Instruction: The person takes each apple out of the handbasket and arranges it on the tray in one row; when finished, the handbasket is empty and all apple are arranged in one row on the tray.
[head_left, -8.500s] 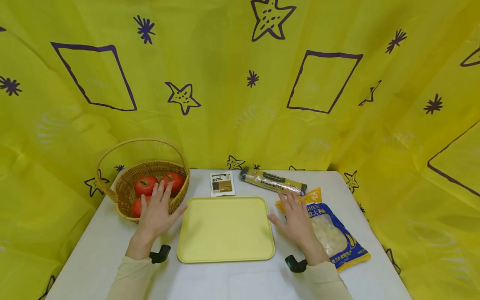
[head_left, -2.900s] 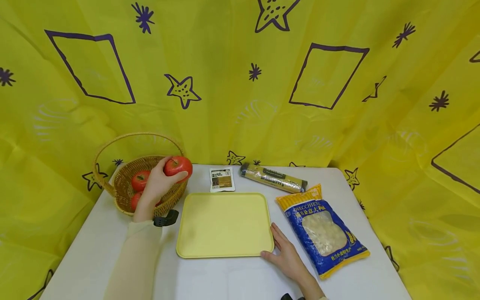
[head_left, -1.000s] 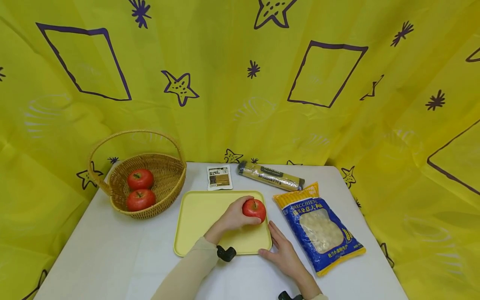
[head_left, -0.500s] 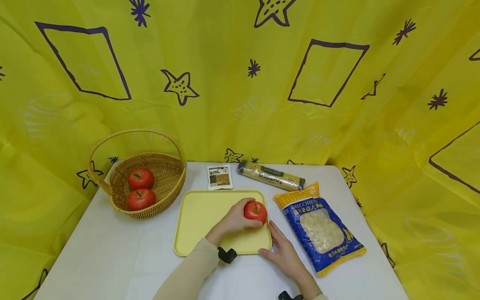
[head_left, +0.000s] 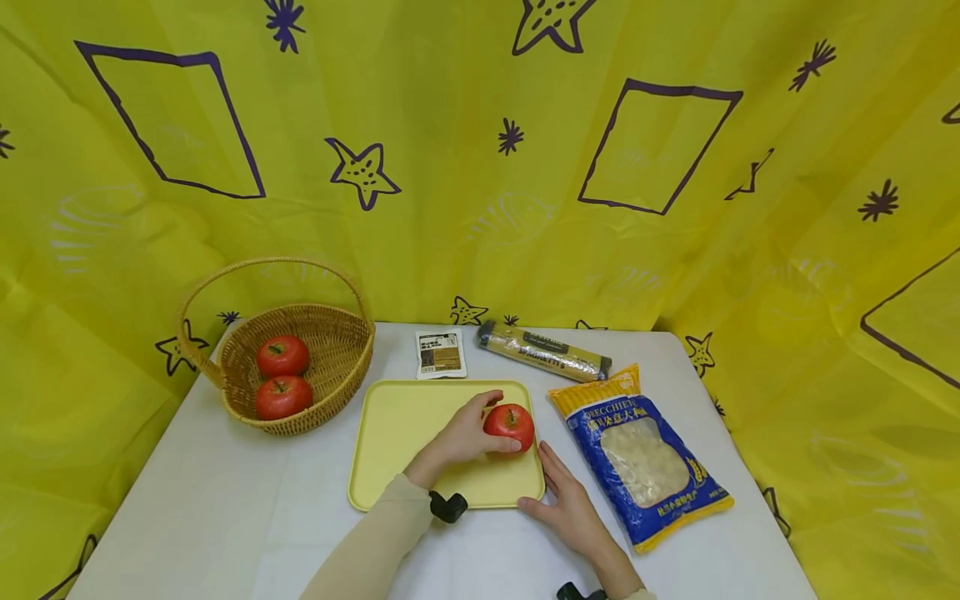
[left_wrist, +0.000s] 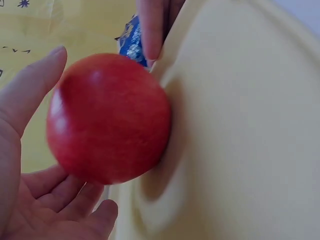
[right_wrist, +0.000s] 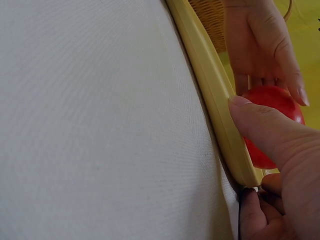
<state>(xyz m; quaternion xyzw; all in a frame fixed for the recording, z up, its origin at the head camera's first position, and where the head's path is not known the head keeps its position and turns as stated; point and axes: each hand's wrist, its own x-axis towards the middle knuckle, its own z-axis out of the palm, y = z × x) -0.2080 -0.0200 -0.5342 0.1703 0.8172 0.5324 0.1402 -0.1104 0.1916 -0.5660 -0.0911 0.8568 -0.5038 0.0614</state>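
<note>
A red apple sits on the right part of the pale yellow tray. My left hand is around the apple's left side, its fingers and thumb loosened. In the left wrist view, the thumb stands apart from the apple and the fingers spread below it. My right hand holds the tray's front right corner. The right wrist view has its thumb at the tray rim and its fingers curled at the corner.
A wicker basket with two apples stands at the left. Behind the tray lie a small white-and-brown packet and a spaghetti pack. A blue orecchiette bag lies to the right. A yellow curtain hangs behind the table.
Earlier, my left hand took the apple from the basket and brought it over the tray's right side. Its fingers have now loosened from the apple. My right hand stays at the tray's corner.
</note>
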